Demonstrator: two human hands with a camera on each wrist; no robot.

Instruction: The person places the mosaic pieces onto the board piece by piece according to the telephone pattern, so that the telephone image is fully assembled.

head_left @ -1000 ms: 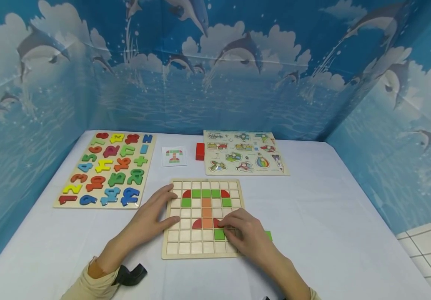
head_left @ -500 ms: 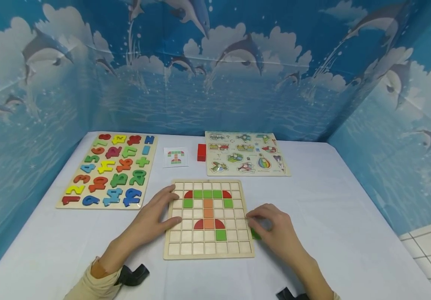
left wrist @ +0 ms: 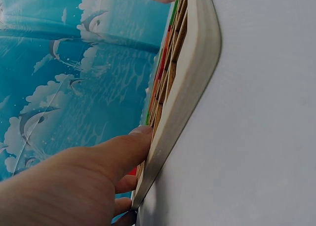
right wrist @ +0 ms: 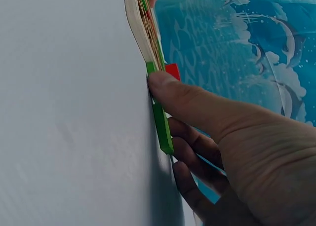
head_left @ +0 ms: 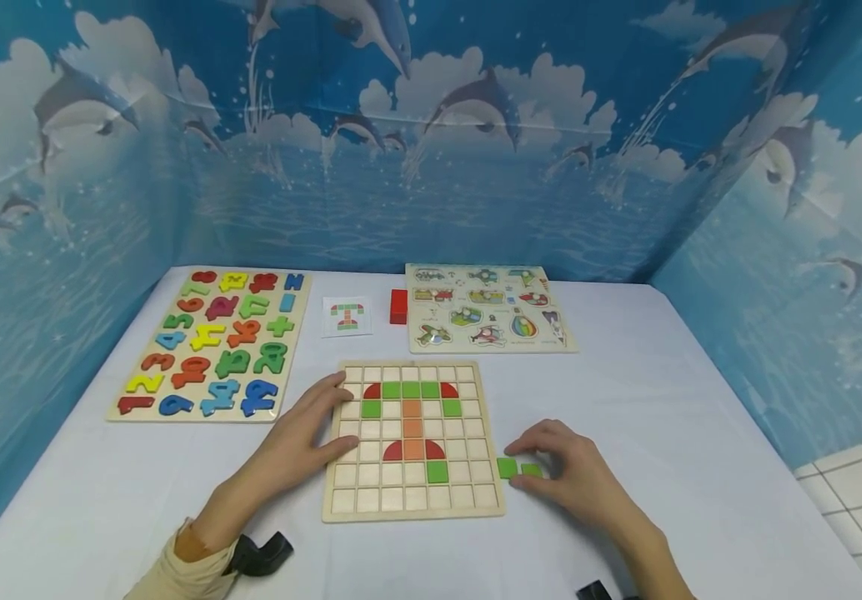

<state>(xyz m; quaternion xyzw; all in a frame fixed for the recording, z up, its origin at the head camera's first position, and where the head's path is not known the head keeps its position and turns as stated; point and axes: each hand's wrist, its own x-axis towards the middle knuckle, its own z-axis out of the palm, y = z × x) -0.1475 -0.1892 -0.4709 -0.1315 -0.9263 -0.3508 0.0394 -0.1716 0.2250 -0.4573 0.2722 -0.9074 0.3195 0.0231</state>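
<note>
My left hand (head_left: 303, 429) rests at the left edge of a wooden grid board (head_left: 341, 500), thumb and fingertips over its rim. Set into the board are green squares, red quarter-round pieces and a column of orange squares (head_left: 412, 427). Off the board's right edge, two loose green square tiles lie on the white cloth, a left tile (head_left: 507, 468) and a right tile (head_left: 531, 471). Around them is my right hand (head_left: 569, 467), thumb and forefinger spread apart, fingertips right at the left tile's edges. In the right wrist view, the thumb (right wrist: 165, 83) overlaps the tiles.
Behind the board lie a pattern card (head_left: 347, 317) and a red block (head_left: 398, 307). A number puzzle (head_left: 119, 410) occupies the left, a picture puzzle (head_left: 491, 346) the back. A dolphin-print curtain (head_left: 431, 208) encloses the table (head_left: 664, 400) at back and sides.
My right hand has left the lower red quarter-round piece on the board and moved right to the two green tiles. The left hand stays at the board's edge.
</note>
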